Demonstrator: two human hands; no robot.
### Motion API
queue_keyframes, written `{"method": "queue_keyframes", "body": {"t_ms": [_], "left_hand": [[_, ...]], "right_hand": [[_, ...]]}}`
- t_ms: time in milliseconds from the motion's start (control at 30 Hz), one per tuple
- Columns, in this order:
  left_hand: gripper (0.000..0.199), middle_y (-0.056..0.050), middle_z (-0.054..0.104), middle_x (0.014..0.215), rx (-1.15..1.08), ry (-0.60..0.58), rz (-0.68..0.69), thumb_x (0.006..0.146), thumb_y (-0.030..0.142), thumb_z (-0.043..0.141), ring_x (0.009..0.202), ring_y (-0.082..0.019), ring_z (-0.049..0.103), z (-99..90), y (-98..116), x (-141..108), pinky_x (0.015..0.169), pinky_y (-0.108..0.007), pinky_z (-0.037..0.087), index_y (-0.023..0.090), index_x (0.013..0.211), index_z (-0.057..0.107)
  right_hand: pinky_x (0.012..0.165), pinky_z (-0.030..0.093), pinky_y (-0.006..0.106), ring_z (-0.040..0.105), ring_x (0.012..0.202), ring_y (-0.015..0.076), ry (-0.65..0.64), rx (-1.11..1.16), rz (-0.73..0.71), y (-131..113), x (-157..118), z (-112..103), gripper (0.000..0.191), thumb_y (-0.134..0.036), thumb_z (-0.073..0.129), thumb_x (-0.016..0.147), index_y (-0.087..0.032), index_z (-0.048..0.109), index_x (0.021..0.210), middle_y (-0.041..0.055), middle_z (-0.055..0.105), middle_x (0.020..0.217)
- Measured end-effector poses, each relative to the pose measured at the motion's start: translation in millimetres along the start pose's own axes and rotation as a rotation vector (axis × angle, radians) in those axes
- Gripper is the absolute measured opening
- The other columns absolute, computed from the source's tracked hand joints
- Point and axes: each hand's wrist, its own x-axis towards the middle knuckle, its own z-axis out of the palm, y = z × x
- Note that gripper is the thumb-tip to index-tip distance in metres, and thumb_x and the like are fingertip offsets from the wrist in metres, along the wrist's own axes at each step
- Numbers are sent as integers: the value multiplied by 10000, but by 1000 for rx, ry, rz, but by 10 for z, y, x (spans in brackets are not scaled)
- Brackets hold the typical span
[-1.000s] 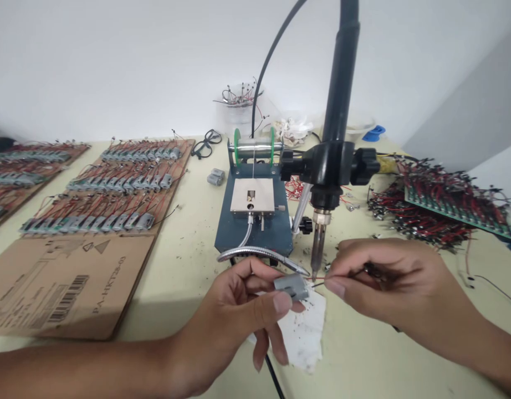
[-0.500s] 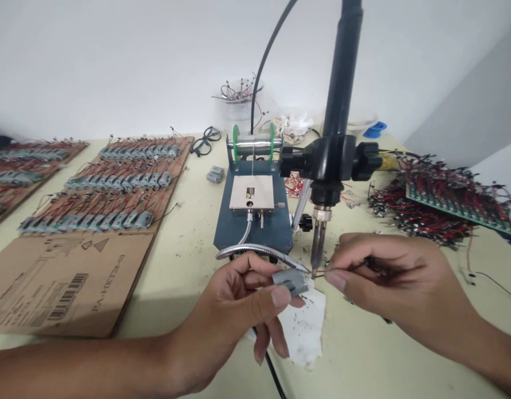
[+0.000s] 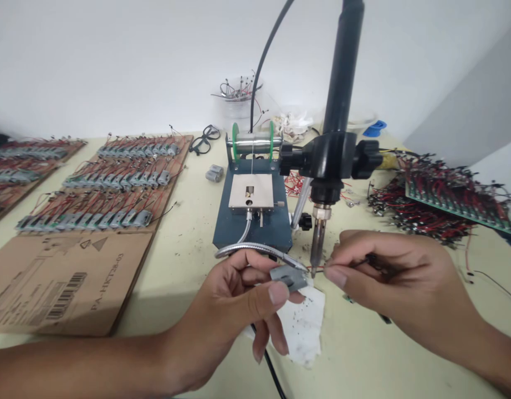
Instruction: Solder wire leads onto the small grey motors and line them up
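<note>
Your right forearm [image 3: 499, 349] runs off the right edge; your curled fingers [image 3: 378, 260] partly hide the dark piece [image 3: 374, 265] beneath them.

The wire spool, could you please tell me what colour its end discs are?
The end discs are green, seen best in the head view.

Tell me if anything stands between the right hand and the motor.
Yes: the soldering tip points down into the gap between the right hand and the motor in the left hand. Wires reach there too.
</note>
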Motion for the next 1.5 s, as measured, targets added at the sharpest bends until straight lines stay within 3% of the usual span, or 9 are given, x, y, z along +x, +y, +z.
{"method": "queue_keyframes", "body": {"t_ms": [133,833,1500], "left_hand": [[321,-25,820,944,-5,-20,10,901,373,858,531,-82,725,0,12,-17,436,-106,500,168,934,613],[353,-27,831,880,-6,17,1,829,326,922,495,-78,702,5,-6,-36,422,-96,480,169,927,622],[331,-5,827,869,-1,9,13,867,316,894,506,-62,700,-15,-22,3,433,-88,484,172,934,604]], "right_hand": [[438,248,264,395,483,112,-4,25,17,-2,-23,-12,157,-277,826,879,-271,793,726,-10,575,568],[451,275,244,410,497,93,-25,44,-30,46,-38,-26,100,-256,874,868,-259,810,791,-38,545,586],[470,283,261,423,502,106,-4,-1,-44,32,-40,-16,107,-241,842,863,-269,794,772,-28,582,595]]}}
